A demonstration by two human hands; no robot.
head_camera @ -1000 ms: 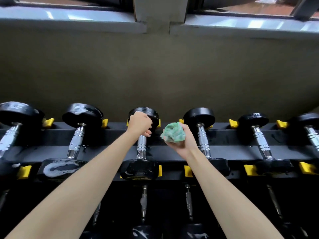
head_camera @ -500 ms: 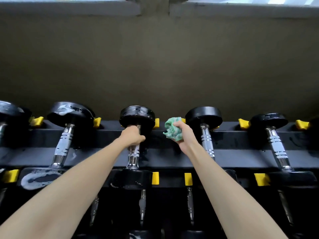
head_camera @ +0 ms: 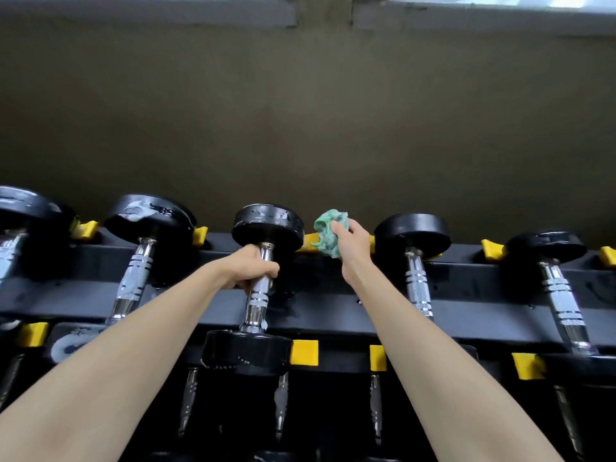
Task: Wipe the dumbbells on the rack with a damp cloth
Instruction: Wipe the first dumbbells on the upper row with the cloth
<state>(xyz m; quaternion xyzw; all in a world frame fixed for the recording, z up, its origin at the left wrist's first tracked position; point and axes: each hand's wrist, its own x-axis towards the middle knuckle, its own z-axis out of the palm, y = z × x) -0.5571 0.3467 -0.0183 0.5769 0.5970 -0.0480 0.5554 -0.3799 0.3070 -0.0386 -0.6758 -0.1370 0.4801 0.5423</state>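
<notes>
My left hand (head_camera: 254, 270) is curled tight round the ribbed chrome handle of the black round-headed dumbbell (head_camera: 247, 352), which lies mid-row on the black steel rack (head_camera: 473, 320) with yellow stops. My right hand (head_camera: 351, 243) clutches the crumpled green cloth (head_camera: 328, 235) just right of that dumbbell's far head, apart from it.

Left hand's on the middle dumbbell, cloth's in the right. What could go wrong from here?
The dumbbell looks wet; the left hand gripping its handle could slip if it lifts.
The cloth is wadded small in the right hand, off the dumbbell, so a wipe may miss spots.
</notes>
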